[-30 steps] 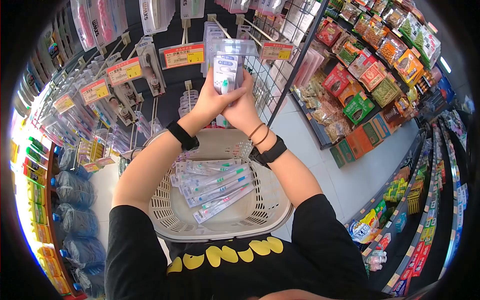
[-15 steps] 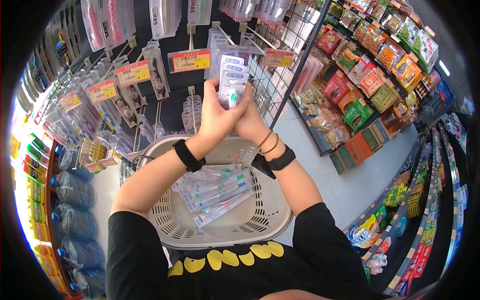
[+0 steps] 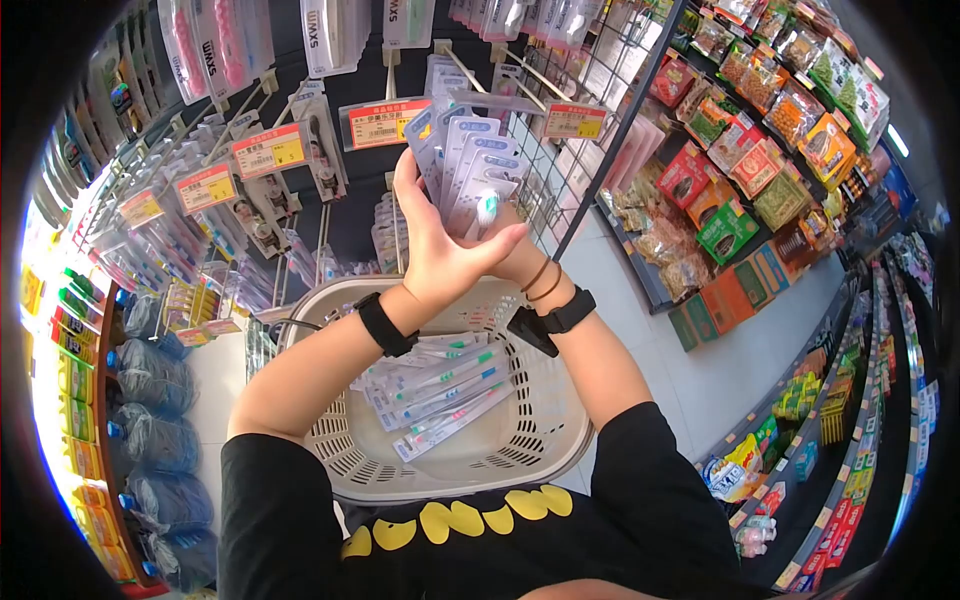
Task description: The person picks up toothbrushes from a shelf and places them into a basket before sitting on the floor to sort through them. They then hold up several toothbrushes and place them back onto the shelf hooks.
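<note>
Several toothbrush packs (image 3: 478, 165) are fanned upright between my two hands, in front of the hanging rack. My left hand (image 3: 440, 258) is around their left and lower side, its index finger along the edge and its thumb stretched across the front. A toothbrush head shows green and white through the nearest pack. My right hand (image 3: 522, 260) grips the bundle from the right, its fingers mostly hidden behind the packs and my left thumb. Below my wrists is a beige plastic basket (image 3: 440, 488), with more toothbrush packs (image 3: 445, 390) piled inside.
Hooks with hanging packs and price tags (image 3: 388, 124) fill the rack ahead. A wire grid panel (image 3: 625, 110) rises right of my hands. Snack bags (image 3: 755, 165) line a right-hand shelf; large water bottles (image 3: 155, 440) stand at left.
The toothbrush packs have spread from a tight stack into a wider fan. My left hand's fingers and thumb have moved farther apart, and both hands sit slightly more to the right.
</note>
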Action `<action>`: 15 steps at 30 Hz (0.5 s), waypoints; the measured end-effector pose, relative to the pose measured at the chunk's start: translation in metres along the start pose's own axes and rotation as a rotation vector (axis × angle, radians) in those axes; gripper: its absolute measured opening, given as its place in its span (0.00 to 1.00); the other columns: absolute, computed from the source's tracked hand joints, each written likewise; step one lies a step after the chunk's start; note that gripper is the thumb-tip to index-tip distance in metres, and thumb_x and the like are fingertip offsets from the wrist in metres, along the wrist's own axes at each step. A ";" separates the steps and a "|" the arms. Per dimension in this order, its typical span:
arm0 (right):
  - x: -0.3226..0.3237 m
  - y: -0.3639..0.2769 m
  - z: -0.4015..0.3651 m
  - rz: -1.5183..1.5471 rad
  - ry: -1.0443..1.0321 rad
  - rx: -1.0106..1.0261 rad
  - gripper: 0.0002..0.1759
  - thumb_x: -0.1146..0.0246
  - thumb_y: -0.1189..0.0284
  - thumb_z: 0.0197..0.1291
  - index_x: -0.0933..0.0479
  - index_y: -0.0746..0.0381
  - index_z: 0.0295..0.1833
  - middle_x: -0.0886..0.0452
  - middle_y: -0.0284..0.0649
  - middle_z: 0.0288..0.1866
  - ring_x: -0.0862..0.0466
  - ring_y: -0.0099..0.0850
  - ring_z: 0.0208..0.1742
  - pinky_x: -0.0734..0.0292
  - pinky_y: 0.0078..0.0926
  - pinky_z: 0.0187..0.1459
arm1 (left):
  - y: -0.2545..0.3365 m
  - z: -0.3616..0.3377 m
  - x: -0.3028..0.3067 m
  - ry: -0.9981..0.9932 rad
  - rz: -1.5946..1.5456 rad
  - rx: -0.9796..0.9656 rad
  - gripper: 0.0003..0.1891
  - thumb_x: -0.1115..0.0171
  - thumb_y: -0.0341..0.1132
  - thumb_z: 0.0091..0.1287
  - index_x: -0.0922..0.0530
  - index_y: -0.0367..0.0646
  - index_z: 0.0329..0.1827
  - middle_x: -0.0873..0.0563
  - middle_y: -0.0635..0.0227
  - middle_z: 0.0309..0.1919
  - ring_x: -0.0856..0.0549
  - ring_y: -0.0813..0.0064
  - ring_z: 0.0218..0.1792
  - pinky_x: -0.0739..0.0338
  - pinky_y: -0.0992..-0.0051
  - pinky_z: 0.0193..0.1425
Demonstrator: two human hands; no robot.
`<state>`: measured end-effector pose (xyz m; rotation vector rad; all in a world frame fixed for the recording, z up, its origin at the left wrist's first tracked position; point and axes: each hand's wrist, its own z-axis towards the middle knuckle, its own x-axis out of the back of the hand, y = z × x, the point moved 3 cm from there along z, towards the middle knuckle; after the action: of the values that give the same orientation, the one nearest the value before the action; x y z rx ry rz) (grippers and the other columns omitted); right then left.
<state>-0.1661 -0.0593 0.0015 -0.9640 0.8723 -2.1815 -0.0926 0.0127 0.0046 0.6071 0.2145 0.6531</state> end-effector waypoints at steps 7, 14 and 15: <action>0.008 0.025 -0.001 -0.159 0.199 0.055 0.48 0.31 0.73 0.39 0.48 0.67 0.66 0.35 0.52 0.59 0.33 0.45 0.62 0.38 0.36 0.63 | 0.006 0.008 0.008 0.210 0.028 0.131 0.35 0.42 0.44 0.64 0.49 0.35 0.66 0.39 0.56 0.59 0.39 0.65 0.62 0.47 0.64 0.68; 0.027 -0.007 -0.002 -0.521 0.214 0.190 0.40 0.36 0.78 0.36 0.41 0.66 0.62 0.29 0.52 0.49 0.28 0.51 0.53 0.32 0.40 0.55 | 0.028 0.020 0.020 0.393 -0.317 0.235 0.19 0.46 0.33 0.66 0.38 0.38 0.57 0.33 0.62 0.51 0.33 0.74 0.53 0.40 0.73 0.61; 0.028 -0.016 -0.001 -0.594 0.182 0.189 0.39 0.36 0.78 0.36 0.40 0.66 0.61 0.28 0.51 0.47 0.27 0.51 0.51 0.32 0.41 0.53 | 0.032 0.021 0.023 0.350 -0.231 0.110 0.20 0.44 0.30 0.63 0.38 0.37 0.56 0.33 0.63 0.52 0.34 0.74 0.54 0.42 0.72 0.61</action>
<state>-0.1867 -0.0695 0.0248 -1.0327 0.4746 -2.8300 -0.0835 0.0376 0.0403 0.5598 0.6411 0.5215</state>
